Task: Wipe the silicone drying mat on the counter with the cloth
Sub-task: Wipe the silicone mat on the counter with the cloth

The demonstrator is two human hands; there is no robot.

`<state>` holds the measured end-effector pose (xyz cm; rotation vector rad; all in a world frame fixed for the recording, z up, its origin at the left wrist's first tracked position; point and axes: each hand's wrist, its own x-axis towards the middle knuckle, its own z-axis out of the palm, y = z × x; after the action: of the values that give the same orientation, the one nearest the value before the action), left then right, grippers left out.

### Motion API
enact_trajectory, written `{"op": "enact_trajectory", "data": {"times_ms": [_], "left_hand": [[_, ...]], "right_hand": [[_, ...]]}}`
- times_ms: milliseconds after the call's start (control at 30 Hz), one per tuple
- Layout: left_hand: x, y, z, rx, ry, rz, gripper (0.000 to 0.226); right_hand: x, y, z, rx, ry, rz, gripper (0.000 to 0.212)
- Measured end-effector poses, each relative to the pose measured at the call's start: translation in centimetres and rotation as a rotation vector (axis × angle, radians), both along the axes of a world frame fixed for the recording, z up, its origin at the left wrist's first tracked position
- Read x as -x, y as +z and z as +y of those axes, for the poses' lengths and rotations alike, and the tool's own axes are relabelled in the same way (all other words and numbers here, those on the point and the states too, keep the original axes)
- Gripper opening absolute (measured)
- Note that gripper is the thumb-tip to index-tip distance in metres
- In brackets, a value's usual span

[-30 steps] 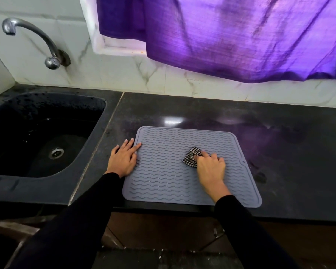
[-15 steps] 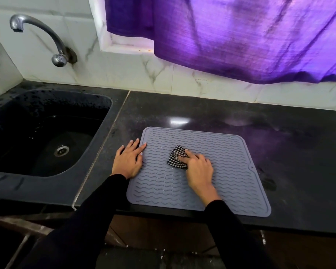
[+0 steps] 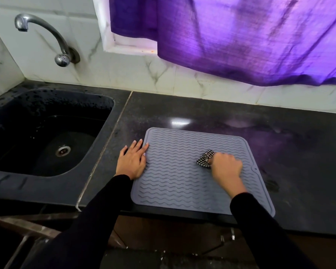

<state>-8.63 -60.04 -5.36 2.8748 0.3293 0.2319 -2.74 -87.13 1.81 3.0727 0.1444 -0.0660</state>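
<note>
We see the small black-and-white checked cloth (image 3: 205,158) bunched on the right half of the grey square silicone drying mat with wavy ridges (image 3: 182,177), a little right of the frame's centre. The cloth pokes out just left of and slightly above the right hand (image 3: 227,167), touching its knuckle side. That hand's fingers curl round the cloth and press it onto the mat, and motion blur softens their outline. The mat lies flat on the dark polished stone counter (image 3: 279,144), its near edge reaching the counter's front lip at lower centre. At the mat's left edge we find the left hand (image 3: 132,160) spread flat, fingers straight, fingertips overlapping the mat's rim and the palm on the counter beside it. Both arms wear black sleeves (image 3: 97,214). In the left of the frame sits a black sink basin (image 3: 12,133) with a curved metal tap (image 3: 47,33) above it at upper left. A purple curtain (image 3: 241,39) hangs across the upper right.
</note>
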Motion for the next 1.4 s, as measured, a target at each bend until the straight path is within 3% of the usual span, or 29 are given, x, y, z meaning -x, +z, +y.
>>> {"op": "enact_trajectory", "data": {"times_ms": [100, 200, 267, 400, 467, 700, 833, 933, 1033, 1067, 1133, 1233, 1300, 1400], "left_hand": [[0.0, 0.0, -0.1, 0.021, -0.002, -0.009, 0.079], [0.0, 0.0, 0.0, 0.016, -0.002, -0.005, 0.08], [0.0, -0.1, 0.0, 0.003, -0.002, 0.005, 0.079], [-0.1, -0.1, 0.1, -0.007, -0.002, 0.006, 0.079], [0.0, 0.0, 0.0, -0.003, -0.004, 0.005, 0.079], [0.1, -0.1, 0.1, 0.028, -0.01, 0.026, 0.079], [0.0, 0.0, 0.2, 0.048, -0.009, 0.041, 0.065], [0.0, -0.1, 0.2, 0.046, -0.009, 0.025, 0.072], [-0.1, -0.2, 0.2, 0.042, -0.004, 0.016, 0.074], [-0.1, -0.2, 0.1, 0.041, -0.003, 0.012, 0.076], [-0.1, -0.3, 0.1, 0.046, 0.0, -0.002, 0.079], [-0.1, -0.3, 0.1, 0.052, 0.006, -0.019, 0.078], [-0.1, -0.2, 0.0, 0.053, 0.009, -0.021, 0.074], [-0.2, -0.3, 0.1, 0.058, 0.013, -0.012, 0.063]], "right_hand": [[-3.4, 2.2, 0.5, -0.446, -0.257, 0.162, 0.036], [-3.2, 2.5, 4.0, -0.778, -0.117, 0.189, 0.03], [-1.7, 1.0, 7.3, -0.748, 0.072, 0.191, 0.036], [1.9, -2.5, 10.9, -0.296, 0.352, -0.017, 0.052], [2.3, -3.3, 10.4, -0.209, 0.395, -0.063, 0.052], [0.8, -3.8, 7.7, -0.138, 0.416, -0.098, 0.058], [-0.5, -3.7, 7.6, -0.19, 0.359, -0.108, 0.059], [-1.9, -2.5, 8.2, -0.498, 0.13, 0.002, 0.049], [-3.5, -1.2, 9.3, -1.042, -0.205, 0.117, 0.041], [-3.4, -0.9, 9.9, -1.056, -0.228, 0.085, 0.043], [-2.4, -0.7, 11.4, -0.776, -0.063, -0.027, 0.051], [-0.8, -2.5, 12.6, -0.302, 0.401, -0.101, 0.054], [-1.1, -3.9, 12.1, -0.165, 0.499, -0.118, 0.05], [-2.1, -4.3, 9.7, -0.091, 0.484, -0.117, 0.053]]}}
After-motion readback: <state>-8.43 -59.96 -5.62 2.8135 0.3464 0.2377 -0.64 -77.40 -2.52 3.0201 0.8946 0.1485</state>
